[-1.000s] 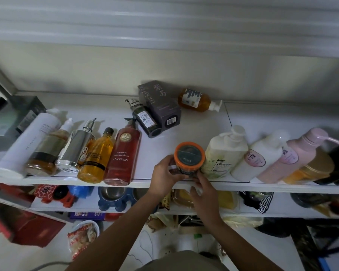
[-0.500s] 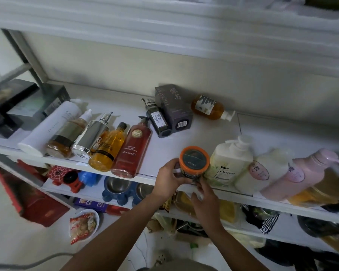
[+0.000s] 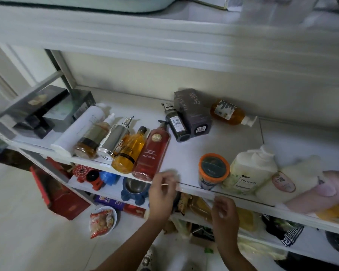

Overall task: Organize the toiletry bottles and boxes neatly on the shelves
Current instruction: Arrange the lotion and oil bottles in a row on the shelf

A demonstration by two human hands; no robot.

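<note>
on the middle shelf (image 3: 219, 141), near its front edge, an orange-lidded jar (image 3: 213, 171) stands upright, just beside a cream pump bottle (image 3: 250, 169) on its right. neither hand touches the jar. the left hand (image 3: 161, 194) hovers at the shelf edge between the jar and a red bottle (image 3: 152, 151), blurred, its grip loose and holding nothing. the right hand (image 3: 225, 214) hangs below the edge under the jar, fingers loosely curled, grip empty. left of the red bottle sit an amber bottle (image 3: 128, 153) and a silver bottle (image 3: 114, 139), packed close. further back a dark box (image 3: 193, 112) and a small dark bottle (image 3: 176, 125) lie touching, with an orange pump bottle (image 3: 228, 112) on its side near the box.
</note>
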